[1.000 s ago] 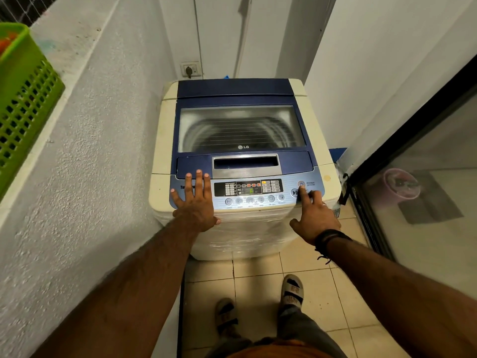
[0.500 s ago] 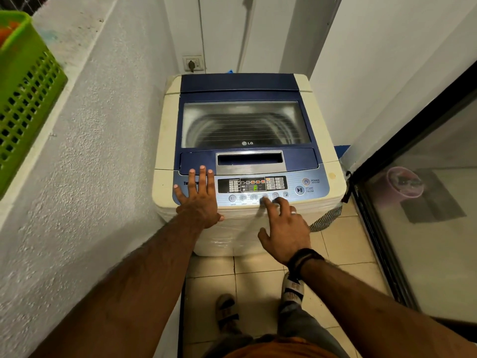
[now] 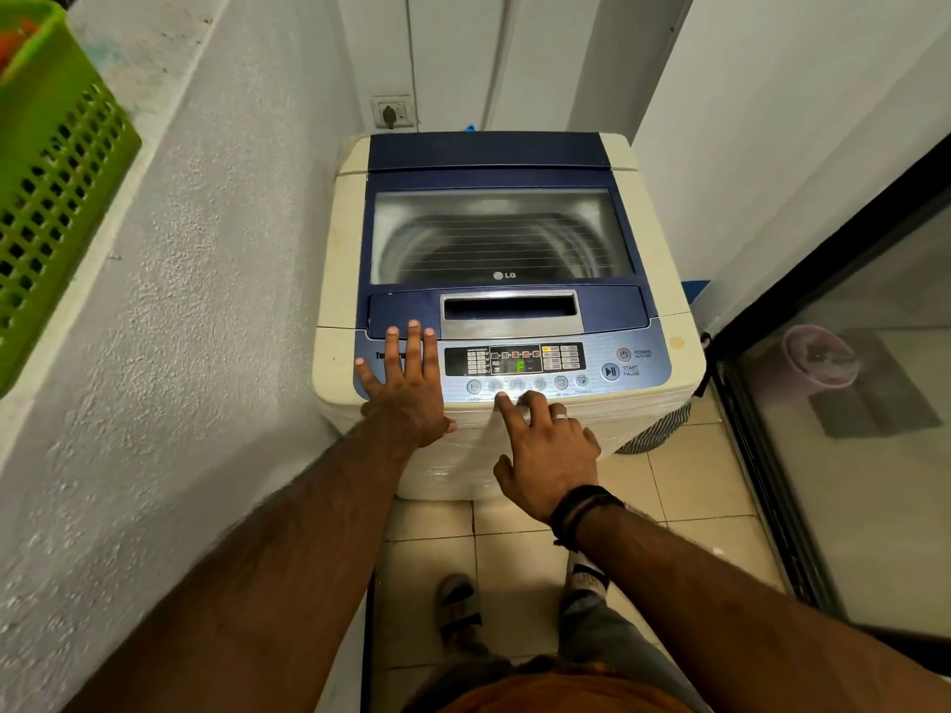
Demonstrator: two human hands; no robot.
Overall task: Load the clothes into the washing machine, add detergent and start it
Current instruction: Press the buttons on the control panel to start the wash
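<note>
Your right hand (image 3: 548, 450) has slid left from the power button to the washing machine's (image 3: 507, 321) setting buttons (image 3: 517, 385), forefinger pressing, grasping nothing; left hand (image 3: 406, 388) stays flat, so you're programming, not starting.

Head-worn view, steeply down, near washing machine (image 3: 494, 239)

The washing machine (image 3: 494, 239) sits hemmed between a rough wall (image 3: 206, 301) and a glass door (image 3: 849, 429).
</note>
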